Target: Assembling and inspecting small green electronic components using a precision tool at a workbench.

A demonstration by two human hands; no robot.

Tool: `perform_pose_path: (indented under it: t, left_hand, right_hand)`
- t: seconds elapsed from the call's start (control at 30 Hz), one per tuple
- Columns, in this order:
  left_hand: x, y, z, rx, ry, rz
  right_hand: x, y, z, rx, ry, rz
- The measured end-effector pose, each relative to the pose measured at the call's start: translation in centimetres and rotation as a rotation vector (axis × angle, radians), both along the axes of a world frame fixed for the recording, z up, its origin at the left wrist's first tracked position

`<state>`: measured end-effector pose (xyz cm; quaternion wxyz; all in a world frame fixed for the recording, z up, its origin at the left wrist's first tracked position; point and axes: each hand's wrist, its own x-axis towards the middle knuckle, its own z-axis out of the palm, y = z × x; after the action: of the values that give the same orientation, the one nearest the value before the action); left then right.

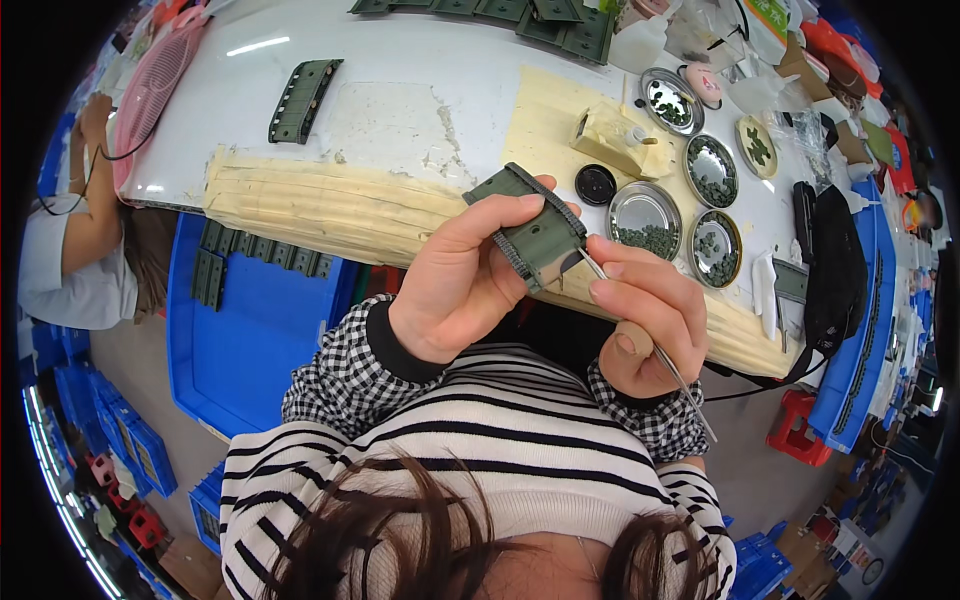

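My left hand (445, 290) grips a dark green moulded plastic part (548, 235) with ribbed edges, thumb on its top face and the other fingers beneath. The part is tilted above the near edge of the table. Between the fingers of my right hand (655, 310) is a slim metal hand tool (682, 385), held like a pen; whether it is a pick or tweezers I cannot tell. Its tip meets the right side of the green part. Just right of the part, a round metal dish (672, 200) contains small dark green pieces.
More small dishes (738, 240) of green pieces stand at the right, near a yellowish block (610, 140) and a black round lid (596, 185). Another green part (305, 100) lies at the far left. A blue bin (250, 350) sits below left; a person's arm (92, 190) is beyond.
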<state>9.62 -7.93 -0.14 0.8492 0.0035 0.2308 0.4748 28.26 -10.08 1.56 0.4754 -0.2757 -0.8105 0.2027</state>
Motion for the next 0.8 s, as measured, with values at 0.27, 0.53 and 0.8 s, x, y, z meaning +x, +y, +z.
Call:
perform_pose_path:
  t: [0.27,0.53,0.8]
  left_hand:
    - [-0.2,0.0,-0.3,0.026,-0.025,-0.041]
    - [-0.1,-0.3,0.0,0.027,-0.022,-0.043]
    - [0.1,-0.7,0.5,0.02,0.034,-0.02]
  right_hand:
    - [0.3,0.0,0.1,-0.017,0.027,0.027]
    - [0.4,-0.7,0.4,-0.024,-0.001,-0.009]
    - [0.7,-0.6,-0.4,0.04,0.017,0.031]
